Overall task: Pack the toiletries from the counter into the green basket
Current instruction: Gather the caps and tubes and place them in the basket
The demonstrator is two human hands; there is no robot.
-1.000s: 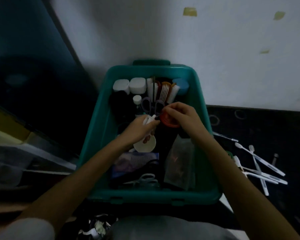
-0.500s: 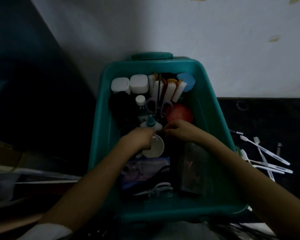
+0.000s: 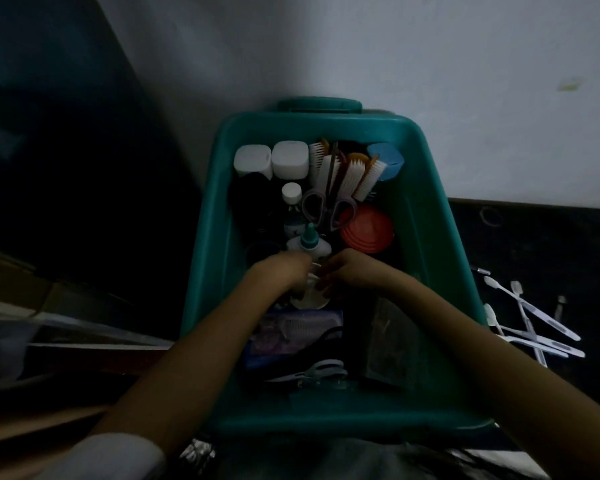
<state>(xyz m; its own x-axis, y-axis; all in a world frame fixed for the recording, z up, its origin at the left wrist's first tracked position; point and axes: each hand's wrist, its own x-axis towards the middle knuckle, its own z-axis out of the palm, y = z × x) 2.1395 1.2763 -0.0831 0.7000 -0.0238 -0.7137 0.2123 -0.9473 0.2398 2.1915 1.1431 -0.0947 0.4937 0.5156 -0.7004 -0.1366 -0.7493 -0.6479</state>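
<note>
Both hands are meeting low inside the green basket [image 3: 219, 216]: my left hand [image 3: 284, 271] and right hand [image 3: 355, 271] are curling over a round white dish [image 3: 309, 300], though in this dimness I cannot tell whether either is gripping it. The basket is sitting against the wall, teal-green plastic with a handle on its far rim, holding brushes [image 3: 343, 171], purple-handled scissors [image 3: 329, 209] and an orange lid [image 3: 369, 232]. White toothbrushes [image 3: 548, 319] are lying on the dark counter [image 3: 534, 244] to its right.

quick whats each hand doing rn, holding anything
Left hand: cannot tell, its fingers curl down out of sight by the white round item.
Right hand: cannot tell, fingertips at the same item.
</note>
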